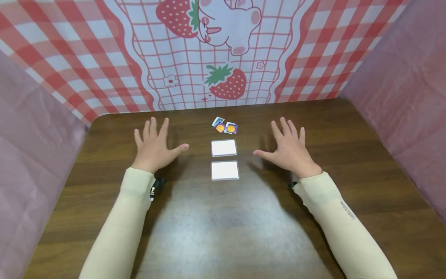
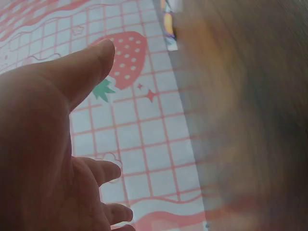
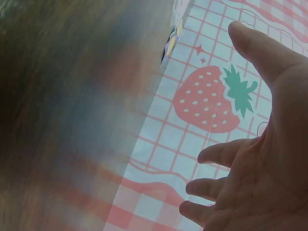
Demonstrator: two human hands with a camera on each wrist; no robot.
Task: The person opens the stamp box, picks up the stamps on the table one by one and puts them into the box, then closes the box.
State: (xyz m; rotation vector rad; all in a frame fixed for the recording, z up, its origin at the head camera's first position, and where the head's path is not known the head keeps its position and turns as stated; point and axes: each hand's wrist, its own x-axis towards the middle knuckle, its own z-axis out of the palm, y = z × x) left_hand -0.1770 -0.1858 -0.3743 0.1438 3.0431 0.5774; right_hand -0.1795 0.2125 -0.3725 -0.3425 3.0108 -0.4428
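Observation:
My left hand (image 1: 152, 149) is spread over the left part of the table, its thumb pointing toward the middle, and holds nothing. Mirroring it on the right, my right hand (image 1: 287, 149) has its fingers spread and is free of any object. Between the hands lie two flat white rectangles with clear rims, a farther one (image 1: 223, 148) and a nearer one (image 1: 225, 170). Just beyond them is a small group of purple-and-orange picture cards (image 1: 231, 128), partly overlapping. Both wrist views show bare palms and fingers, with the cards only a sliver at the top.
The brown wood-grain table (image 1: 216, 232) reflects light near its front. A strawberry-print checked cloth (image 1: 223, 54) hangs along its back edge. Pink cloth stands at the left (image 1: 31, 155) and right (image 1: 400, 89) sides.

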